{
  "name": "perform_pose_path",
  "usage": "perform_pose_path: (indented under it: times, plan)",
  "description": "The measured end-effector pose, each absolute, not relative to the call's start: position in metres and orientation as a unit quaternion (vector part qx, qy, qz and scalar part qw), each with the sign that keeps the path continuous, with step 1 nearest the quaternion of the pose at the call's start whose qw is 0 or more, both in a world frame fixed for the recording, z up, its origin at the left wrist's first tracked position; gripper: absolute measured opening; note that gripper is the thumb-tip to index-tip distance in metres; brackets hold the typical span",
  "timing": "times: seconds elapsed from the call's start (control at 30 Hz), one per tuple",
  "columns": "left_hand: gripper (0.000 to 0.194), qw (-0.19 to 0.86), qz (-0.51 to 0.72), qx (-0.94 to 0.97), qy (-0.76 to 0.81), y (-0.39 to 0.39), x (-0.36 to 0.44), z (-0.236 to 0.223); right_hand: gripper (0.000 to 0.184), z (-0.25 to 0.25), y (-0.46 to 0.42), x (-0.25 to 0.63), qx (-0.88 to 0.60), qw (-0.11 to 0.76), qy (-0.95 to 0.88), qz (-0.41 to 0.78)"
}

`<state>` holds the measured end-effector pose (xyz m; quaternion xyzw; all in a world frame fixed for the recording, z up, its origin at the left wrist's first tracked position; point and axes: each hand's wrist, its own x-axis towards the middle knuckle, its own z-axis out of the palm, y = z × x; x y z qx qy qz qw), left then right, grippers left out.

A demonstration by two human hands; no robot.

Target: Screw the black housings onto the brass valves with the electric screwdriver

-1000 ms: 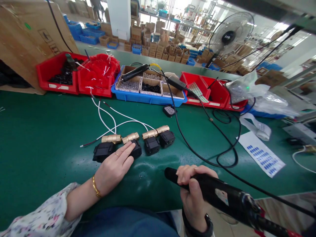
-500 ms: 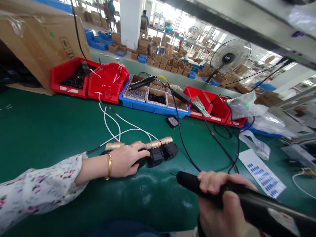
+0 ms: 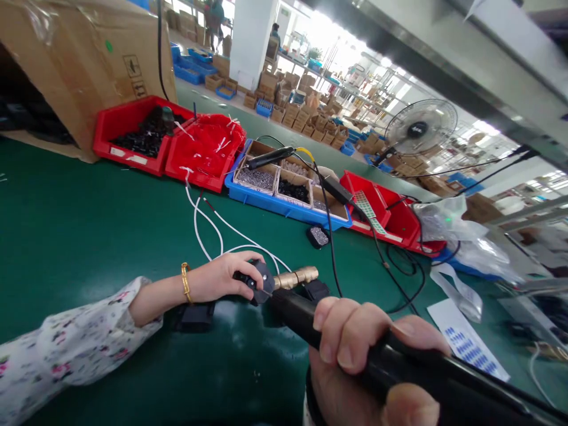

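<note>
Just left of frame centre, on the green bench (image 3: pixel 110 236): left hand (image 3: pixel 224 278) has a black housing (image 3: pixel 265 281) pinched, thumb on the near side, fingers over the top. Part sits right at the fingertips, tilted, one flat face turned to frame right.

Right hand (image 3: pixel 355 355), lower right of centre, is wrapped round a black driver (image 3: pixel 293 313). Driver nose points up-left and ends right by the lower right of the held part. From where I stand, can't tell whether the bit touches.

Brass fittings (image 3: pixel 306 274) lie just right of the held part; dark block (image 3: pixel 316 290) below them, partly behind the driver. Flat black block (image 3: pixel 195 318) lower left, below the left wrist.

White wires (image 3: pixel 196 222) run from the red bins (image 3: pixel 155 165), upper left, down to behind the left hand. Blue tray (image 3: pixel 284 208) upper centre, small black dish (image 3: pixel 312 241) of metal bits in front of it. Sheet with blue marks (image 3: pixel 444 312), right side.
</note>
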<state>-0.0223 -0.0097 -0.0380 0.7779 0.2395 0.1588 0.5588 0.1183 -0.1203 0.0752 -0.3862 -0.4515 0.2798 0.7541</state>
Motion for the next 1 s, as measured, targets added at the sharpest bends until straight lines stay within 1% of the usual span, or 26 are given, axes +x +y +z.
perform_pose_path:
  times: [0.13,0.33,0.5,0.8,0.9,0.97,1.0]
  plan:
    - [0.018,0.569,0.164,0.770,0.238,-0.009,-0.022,-0.037,0.023,0.073,-0.114,0.114,-0.383,0.748,-0.461,0.285]
    - [0.015,0.571,0.171,0.773,0.216,-0.009,-0.023,-0.039,0.023,0.065,-0.109,0.111,-0.405,0.732,-0.470,0.279]
    - [0.013,0.568,0.170,0.777,0.212,-0.008,-0.023,-0.039,0.022,0.062,-0.106,0.108,-0.410,0.743,-0.460,0.261]
    - [0.011,0.571,0.168,0.777,0.204,-0.009,-0.022,-0.039,0.019,0.062,-0.105,0.108,-0.406,0.729,-0.474,0.281]
    - [0.014,0.541,0.142,0.805,0.200,-0.009,-0.020,-0.037,0.021,0.059,-0.109,0.110,-0.408,0.733,-0.465,0.283]
    - [0.014,0.491,0.102,0.846,0.180,-0.013,-0.016,-0.031,0.023,0.056,-0.116,0.117,-0.406,0.732,-0.462,0.292]
    - [0.014,0.450,0.081,0.873,0.169,-0.018,-0.014,-0.027,0.023,0.055,-0.122,0.122,-0.409,0.731,-0.459,0.297]
